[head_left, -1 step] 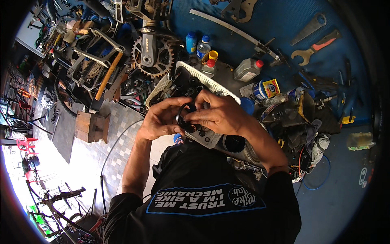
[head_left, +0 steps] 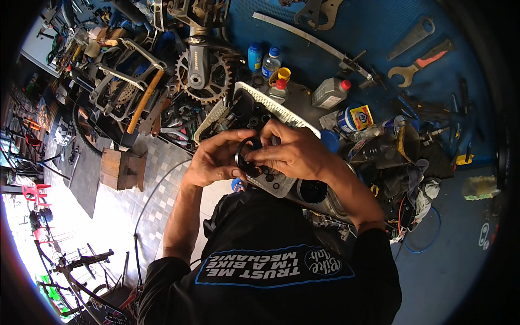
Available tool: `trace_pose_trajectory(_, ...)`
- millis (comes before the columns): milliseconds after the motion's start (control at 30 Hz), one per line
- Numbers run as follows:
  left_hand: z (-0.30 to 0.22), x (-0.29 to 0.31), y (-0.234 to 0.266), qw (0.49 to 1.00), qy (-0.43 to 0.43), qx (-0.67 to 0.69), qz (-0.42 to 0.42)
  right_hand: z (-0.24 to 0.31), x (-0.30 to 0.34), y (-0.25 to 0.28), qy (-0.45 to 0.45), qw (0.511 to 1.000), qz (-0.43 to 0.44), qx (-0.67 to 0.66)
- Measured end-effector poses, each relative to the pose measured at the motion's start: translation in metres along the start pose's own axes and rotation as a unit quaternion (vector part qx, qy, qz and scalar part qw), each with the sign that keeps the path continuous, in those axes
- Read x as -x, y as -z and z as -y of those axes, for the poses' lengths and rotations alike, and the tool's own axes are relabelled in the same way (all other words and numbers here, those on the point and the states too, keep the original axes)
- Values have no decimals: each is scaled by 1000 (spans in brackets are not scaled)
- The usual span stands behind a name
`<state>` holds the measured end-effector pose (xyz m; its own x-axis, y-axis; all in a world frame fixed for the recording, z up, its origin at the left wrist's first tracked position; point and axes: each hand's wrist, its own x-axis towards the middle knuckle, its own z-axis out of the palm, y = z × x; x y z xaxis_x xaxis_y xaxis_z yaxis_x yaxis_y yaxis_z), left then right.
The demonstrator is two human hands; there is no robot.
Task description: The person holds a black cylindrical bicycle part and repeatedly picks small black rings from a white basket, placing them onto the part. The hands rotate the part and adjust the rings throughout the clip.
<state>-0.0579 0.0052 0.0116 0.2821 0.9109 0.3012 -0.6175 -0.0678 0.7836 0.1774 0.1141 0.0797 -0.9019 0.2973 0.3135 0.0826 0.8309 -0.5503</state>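
Note:
A dark metal ring point(head_left: 239, 155), perhaps a bearing or cup, stands on edge between my hands. My left hand point(head_left: 210, 158) curls round its left side, thumb below and fingers above. My right hand point(head_left: 295, 153) reaches in from the right, fingertips pinched at the ring's inner side; whether they hold a separate small piece is hidden. Both hands are over a white plastic basket point(head_left: 292, 117), whose middle they partly cover. Small dark rings and other parts point(head_left: 253, 115) lie in it.
Beyond the basket stand a crankset with chainring point(head_left: 203, 76), blue-capped bottles point(head_left: 272, 60) and a grey red-capped bottle point(head_left: 331, 93). A blue-and-yellow tub point(head_left: 355, 118) sits right. Wrenches point(head_left: 420, 64) hang on the blue wall. A wooden stool point(head_left: 122, 169) is on the floor at left.

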Motion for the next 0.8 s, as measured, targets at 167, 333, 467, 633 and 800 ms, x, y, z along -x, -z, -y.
trace_pose_trajectory(167,-2,-5,0,1000,-3,-14,-4,-7,0,4,0,1000,-12,5)
trace_pose_trajectory(333,-1,-6,0,1000,-4,-7,-8,-4,-1,10,15,999,-13,32)
trace_pose_trajectory(467,-1,-4,1,1000,-8,-7,-11,-1,-1,14,19,999,-14,47)
trace_pose_trajectory(633,-2,-5,0,1000,-5,-1,-2,-1,0,12,27,998,-41,39)
trace_pose_trajectory(800,-1,-6,1,1000,-15,-4,-2,4,1,17,36,998,-44,41)
